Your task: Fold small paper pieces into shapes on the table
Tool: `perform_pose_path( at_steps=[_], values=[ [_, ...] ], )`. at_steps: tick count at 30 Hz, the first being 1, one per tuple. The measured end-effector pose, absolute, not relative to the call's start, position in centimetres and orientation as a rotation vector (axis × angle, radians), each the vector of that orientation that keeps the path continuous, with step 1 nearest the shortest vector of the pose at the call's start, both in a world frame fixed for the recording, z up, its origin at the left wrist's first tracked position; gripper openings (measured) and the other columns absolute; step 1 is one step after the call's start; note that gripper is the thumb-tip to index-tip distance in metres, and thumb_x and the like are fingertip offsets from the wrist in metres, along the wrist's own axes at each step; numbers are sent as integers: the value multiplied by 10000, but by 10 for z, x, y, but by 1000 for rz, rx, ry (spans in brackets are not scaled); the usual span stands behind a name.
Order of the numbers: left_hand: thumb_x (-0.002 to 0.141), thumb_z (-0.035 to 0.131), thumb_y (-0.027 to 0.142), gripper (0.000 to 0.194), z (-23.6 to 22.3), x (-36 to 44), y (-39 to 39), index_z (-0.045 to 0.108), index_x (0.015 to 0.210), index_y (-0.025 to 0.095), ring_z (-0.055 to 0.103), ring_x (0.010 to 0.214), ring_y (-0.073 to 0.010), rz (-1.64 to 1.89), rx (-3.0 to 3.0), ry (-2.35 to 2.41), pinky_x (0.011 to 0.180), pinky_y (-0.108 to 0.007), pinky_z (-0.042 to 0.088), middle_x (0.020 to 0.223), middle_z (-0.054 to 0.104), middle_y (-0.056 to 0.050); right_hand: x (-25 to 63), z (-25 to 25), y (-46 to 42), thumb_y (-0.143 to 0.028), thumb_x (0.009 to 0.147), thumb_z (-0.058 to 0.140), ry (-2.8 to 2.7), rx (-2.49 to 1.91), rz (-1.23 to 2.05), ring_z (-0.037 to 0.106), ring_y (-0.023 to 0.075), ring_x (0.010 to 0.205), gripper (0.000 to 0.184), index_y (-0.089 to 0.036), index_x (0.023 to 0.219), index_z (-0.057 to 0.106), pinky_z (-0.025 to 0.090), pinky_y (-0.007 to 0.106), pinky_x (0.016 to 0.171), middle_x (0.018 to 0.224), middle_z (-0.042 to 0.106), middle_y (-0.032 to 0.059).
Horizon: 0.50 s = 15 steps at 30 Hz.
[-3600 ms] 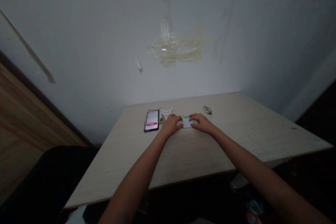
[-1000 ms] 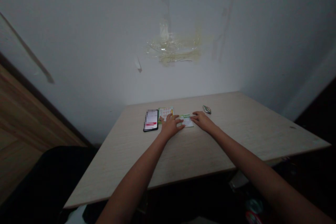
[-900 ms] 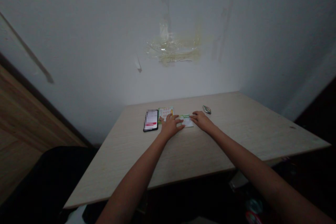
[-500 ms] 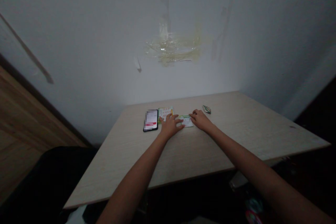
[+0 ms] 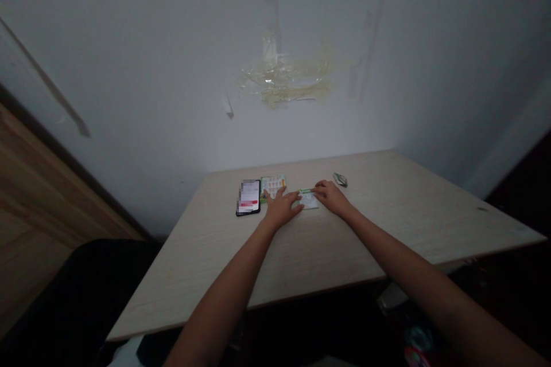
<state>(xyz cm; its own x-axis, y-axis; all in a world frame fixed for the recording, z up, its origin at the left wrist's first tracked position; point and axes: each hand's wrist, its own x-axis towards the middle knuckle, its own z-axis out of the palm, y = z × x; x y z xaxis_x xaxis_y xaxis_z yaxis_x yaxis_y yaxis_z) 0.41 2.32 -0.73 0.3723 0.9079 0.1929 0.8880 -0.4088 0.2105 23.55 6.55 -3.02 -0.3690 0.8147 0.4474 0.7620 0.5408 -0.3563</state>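
My left hand (image 5: 282,206) lies flat with its fingers spread. Its fingertips rest on the lower part of a white-and-green printed sheet (image 5: 274,182) and on the left side of a smaller printed card (image 5: 308,200). My right hand (image 5: 330,196) is at the card's upper right corner, its fingers bent and closed together on that edge. The fingertips cover the corner itself. A phone (image 5: 248,197) with its screen lit lies just left of the printed sheet. Behind my right hand is a small folded packet (image 5: 340,179).
The pale wooden table (image 5: 206,275) meets a grey wall (image 5: 172,69) at its back edge. Strips of clear tape (image 5: 293,83) cling to the wall. A dark shape (image 5: 86,287) stands by the left edge of the table.
The view has shifted very slightly. Both hands keep almost the same places on the card, and nothing has been let go.
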Motion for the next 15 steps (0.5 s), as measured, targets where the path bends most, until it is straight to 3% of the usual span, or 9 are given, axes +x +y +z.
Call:
perform_pose_path(
  at_steps=[4, 15],
  values=[
    [927, 505, 559, 424, -7, 4, 26, 596, 1300, 378, 288, 1442, -353, 435, 2535, 1648, 1092, -787, -46, 1472, 538, 22, 235, -32, 71, -237, 919, 592, -2162, -1290, 163, 602, 227, 1022, 218, -187, 1025, 777, 455, 353, 970, 1075, 689, 105],
    [902, 513, 602, 460, 0, 1, 27, 608, 1296, 383, 267, 1447, -385, 339, 2513, 1665, 1110, -772, 33, 1500, 506, 14, 232, -29, 79, -255, 874, 659, -2157, -1354, 163, 630, 221, 977, 175, -179, 953, 795, 456, 322, 939, 1012, 708, 104]
  ],
)
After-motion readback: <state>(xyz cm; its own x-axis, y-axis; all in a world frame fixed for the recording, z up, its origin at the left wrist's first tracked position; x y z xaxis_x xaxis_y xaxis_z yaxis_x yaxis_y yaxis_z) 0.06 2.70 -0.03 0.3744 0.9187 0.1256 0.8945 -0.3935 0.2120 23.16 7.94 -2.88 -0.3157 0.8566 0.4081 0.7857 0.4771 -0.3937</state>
